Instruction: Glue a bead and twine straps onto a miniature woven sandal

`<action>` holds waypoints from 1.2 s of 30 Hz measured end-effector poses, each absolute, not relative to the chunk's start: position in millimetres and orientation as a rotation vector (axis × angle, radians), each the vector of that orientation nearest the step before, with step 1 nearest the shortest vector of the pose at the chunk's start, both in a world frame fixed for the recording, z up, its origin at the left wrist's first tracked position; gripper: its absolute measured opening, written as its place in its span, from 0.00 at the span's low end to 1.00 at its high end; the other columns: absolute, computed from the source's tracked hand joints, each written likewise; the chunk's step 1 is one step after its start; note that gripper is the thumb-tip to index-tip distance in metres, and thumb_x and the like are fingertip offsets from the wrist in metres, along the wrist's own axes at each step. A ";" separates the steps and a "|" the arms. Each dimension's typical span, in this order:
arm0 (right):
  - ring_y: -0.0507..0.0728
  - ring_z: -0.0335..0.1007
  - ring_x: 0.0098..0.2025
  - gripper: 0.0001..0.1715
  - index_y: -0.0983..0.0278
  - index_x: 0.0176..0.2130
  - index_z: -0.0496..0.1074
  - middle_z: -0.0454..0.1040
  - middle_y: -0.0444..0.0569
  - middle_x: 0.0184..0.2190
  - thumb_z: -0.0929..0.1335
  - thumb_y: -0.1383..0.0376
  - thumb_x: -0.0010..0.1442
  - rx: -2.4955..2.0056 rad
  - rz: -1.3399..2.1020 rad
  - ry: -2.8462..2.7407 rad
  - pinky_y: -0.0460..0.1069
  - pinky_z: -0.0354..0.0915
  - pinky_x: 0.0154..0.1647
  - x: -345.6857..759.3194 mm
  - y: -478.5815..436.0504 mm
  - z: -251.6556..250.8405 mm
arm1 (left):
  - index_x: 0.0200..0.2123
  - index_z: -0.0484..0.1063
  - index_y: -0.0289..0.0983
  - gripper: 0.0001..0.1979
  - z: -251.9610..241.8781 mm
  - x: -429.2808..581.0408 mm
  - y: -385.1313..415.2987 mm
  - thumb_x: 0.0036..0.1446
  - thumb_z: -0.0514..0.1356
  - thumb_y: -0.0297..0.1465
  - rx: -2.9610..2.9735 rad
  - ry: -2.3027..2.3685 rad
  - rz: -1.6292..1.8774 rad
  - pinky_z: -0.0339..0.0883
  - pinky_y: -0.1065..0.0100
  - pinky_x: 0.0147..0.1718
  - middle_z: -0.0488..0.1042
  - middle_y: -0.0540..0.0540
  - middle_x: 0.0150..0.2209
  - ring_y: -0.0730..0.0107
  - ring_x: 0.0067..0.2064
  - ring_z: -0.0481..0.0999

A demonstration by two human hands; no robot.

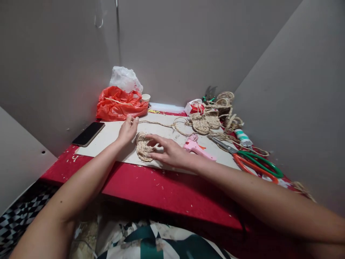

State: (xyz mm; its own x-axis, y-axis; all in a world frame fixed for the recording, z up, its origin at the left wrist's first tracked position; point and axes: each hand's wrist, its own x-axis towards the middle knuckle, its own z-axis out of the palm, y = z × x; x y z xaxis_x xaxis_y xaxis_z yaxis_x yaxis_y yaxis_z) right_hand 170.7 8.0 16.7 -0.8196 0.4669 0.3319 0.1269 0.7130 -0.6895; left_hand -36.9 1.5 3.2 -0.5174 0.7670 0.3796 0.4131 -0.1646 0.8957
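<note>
A small woven piece of straw-coloured cord [142, 148] lies on the white board [107, 144], its outline rounded. My right hand [171, 151] is at its right side, thumb and fingers spread apart, with the fingertips over or touching its edge. Beyond the piece, my left hand [128, 130] is closed, its fingers pinched at the end of a twisted twine [159, 123]. That twine runs right across the board towards a loose loop and more woven pieces [201, 123]. Just right of my right hand rests a pink glue gun [198, 146].
Large scissors [242, 158] with green and orange handles lie at the right, near a striped roll [243, 137] and coiled cord [225, 100]. A phone [88, 134] sits left. Behind are a red plastic bag [118, 104], a paper cup [146, 97] and translucent sticks [167, 107]. Grey walls enclose the table.
</note>
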 end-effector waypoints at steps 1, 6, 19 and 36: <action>0.59 0.73 0.44 0.30 0.59 0.56 0.67 0.76 0.52 0.43 0.71 0.59 0.55 -0.439 0.887 -2.466 0.55 0.65 0.47 168.6 6.4 14.5 | 0.29 0.68 0.37 0.09 3.6 -36.4 -1.3 0.56 0.61 0.36 1.337 1.823 1.693 0.63 0.72 0.24 0.71 0.49 0.23 0.70 0.25 0.72; 0.59 0.71 0.40 0.24 0.59 0.51 0.70 0.76 0.52 0.41 0.72 0.58 0.54 -0.494 0.790 -2.491 0.56 0.64 0.44 164.5 3.3 11.3 | 0.38 0.67 0.38 0.10 9.1 -39.8 -39.1 0.53 0.63 0.32 1.125 1.843 1.442 0.64 0.70 0.21 0.72 0.48 0.26 0.69 0.24 0.73; 0.47 0.59 0.17 0.12 0.64 0.27 0.64 0.67 0.42 0.17 0.72 0.70 0.53 -1.192 1.950 -1.413 0.43 0.59 0.16 157.0 21.4 19.1 | 0.36 0.66 0.37 0.16 6.5 -1.0 -80.3 0.45 0.69 0.31 0.770 1.608 1.419 0.67 0.72 0.17 0.71 0.52 0.20 0.74 0.19 0.71; 0.52 0.71 0.24 0.06 0.68 0.34 0.73 0.78 0.49 0.26 0.65 0.69 0.61 -0.731 2.262 -0.966 0.48 0.70 0.29 189.0 -26.1 48.8 | 0.38 0.73 0.37 0.14 22.5 54.4 -127.1 0.50 0.66 0.38 0.642 1.037 1.740 0.72 0.74 0.28 0.75 0.48 0.34 0.76 0.31 0.75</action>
